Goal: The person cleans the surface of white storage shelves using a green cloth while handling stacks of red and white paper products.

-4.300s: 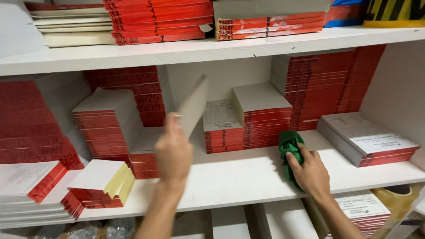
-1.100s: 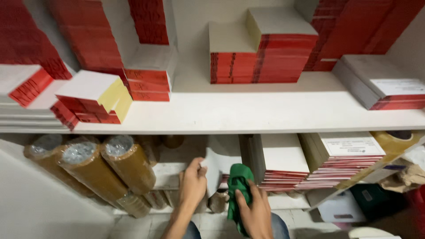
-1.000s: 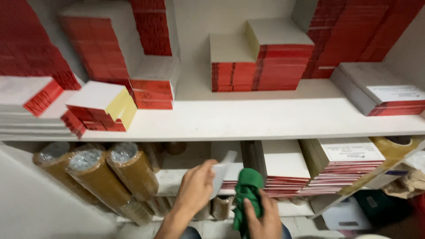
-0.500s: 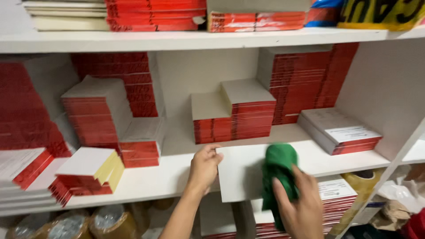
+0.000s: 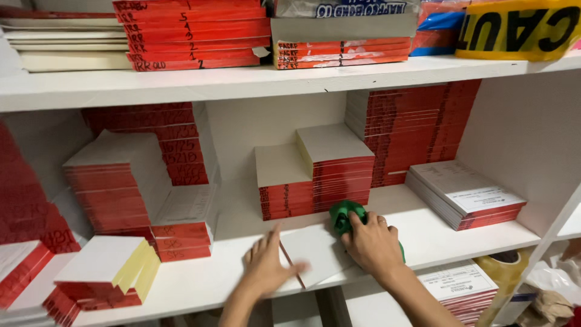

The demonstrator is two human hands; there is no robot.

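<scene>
The white shelf [image 5: 423,233] carries stacks of red-spined pads [image 5: 330,184], squared up with flat pale tops. At its front edge a thin, stiff white pad [image 5: 318,260] lies flat, pinned by the left hand [image 5: 266,266], its fingers spread open on the cover. The right hand [image 5: 372,242] presses a crumpled, soft green cloth [image 5: 345,215] against the shelf just beside it, fingers curled over it.

I have only one view, from the camera on my head. It looks forward and a little down at the white shelf [image 5: 200,284], quite near, with my left hand [image 5: 266,269] and right hand [image 5: 372,245] low in the middle. The upper shelf [image 5: 181,85] crosses the top of the picture.
</scene>
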